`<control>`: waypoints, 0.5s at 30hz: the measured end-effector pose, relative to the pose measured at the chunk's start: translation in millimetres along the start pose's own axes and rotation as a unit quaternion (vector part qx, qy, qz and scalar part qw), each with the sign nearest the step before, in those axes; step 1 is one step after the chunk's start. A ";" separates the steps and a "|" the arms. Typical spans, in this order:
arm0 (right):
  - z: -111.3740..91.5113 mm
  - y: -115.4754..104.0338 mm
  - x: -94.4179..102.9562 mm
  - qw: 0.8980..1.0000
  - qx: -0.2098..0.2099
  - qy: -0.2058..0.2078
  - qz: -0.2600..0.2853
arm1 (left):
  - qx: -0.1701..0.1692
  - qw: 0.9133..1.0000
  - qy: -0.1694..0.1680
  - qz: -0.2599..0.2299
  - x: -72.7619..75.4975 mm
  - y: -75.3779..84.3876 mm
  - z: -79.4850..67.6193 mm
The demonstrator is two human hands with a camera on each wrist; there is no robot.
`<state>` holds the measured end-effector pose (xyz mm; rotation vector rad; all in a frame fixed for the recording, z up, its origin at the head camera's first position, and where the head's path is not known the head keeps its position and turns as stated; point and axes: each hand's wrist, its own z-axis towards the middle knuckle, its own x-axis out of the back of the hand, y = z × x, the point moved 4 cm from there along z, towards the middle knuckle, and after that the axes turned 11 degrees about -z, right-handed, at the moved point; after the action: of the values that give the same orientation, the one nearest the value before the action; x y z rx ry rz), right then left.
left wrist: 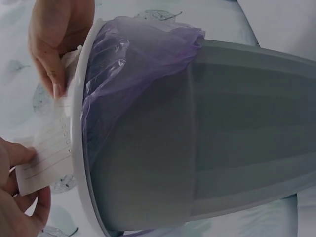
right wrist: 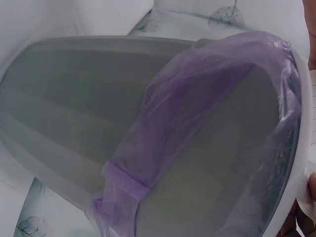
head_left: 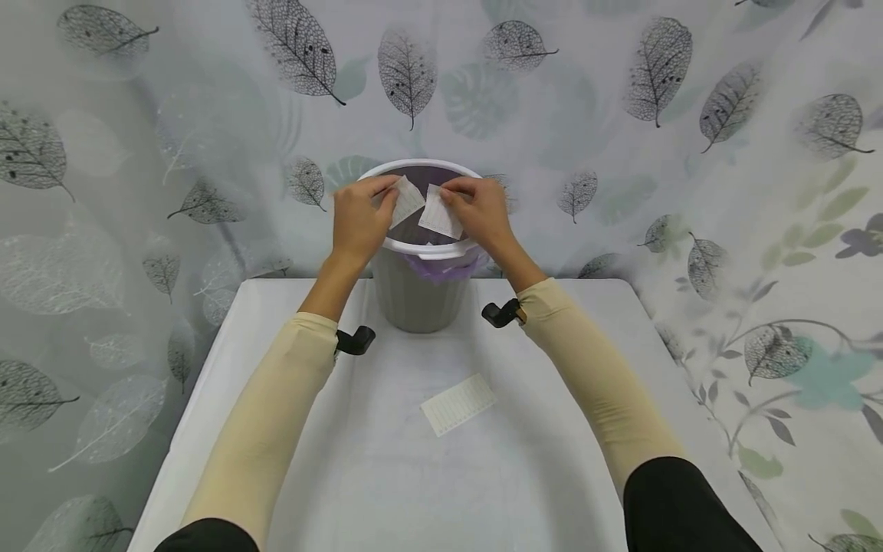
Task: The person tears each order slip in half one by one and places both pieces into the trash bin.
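Observation:
Thumb and fingertips of my left hand [head_left: 362, 216] pinch a piece of lined paper [head_left: 408, 202] over the mouth of a grey waste bin [head_left: 419, 295]. My right hand [head_left: 483, 211] pinches another piece of lined paper [head_left: 439, 212] close beside it. In the head view a narrow gap shows between the two pieces. The left wrist view shows the left hand [left wrist: 19, 192] low at the left edge and the right hand [left wrist: 59, 34] at the top, beyond the bin's white rim [left wrist: 78, 113]. Only bits of the hands show at the right wrist view's right edge.
A purple plastic liner [right wrist: 163, 118] folds over the bin's rim and hangs down outside. A printed paper slip [head_left: 458, 404] lies on the white-covered table [head_left: 386, 475] in front of the bin. Behind stands a leaf-patterned curtain [head_left: 552, 100].

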<state>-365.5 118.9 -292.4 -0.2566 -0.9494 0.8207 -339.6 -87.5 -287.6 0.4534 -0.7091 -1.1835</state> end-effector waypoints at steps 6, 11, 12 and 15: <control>3.8 6.1 -5.0 0.999 -0.017 -0.016 -0.036 | 0.027 0.999 -0.009 0.019 -4.7 -8.7 3.3; 3.4 11.7 -9.1 0.998 -0.018 -0.028 -0.050 | 0.036 0.999 -0.014 0.028 -5.8 -14.1 1.3; 3.0 12.0 -9.8 0.998 -0.017 -0.030 -0.052 | 0.038 0.999 -0.016 0.029 -5.7 -14.6 0.5; 2.1 11.5 -11.7 0.998 -0.012 -0.039 -0.057 | 0.043 0.998 -0.020 0.031 -5.5 -16.8 -0.9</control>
<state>-376.7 117.9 -304.6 -0.1896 -1.0386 0.7186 -351.4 -87.9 -300.7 0.4772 -0.8044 -1.1092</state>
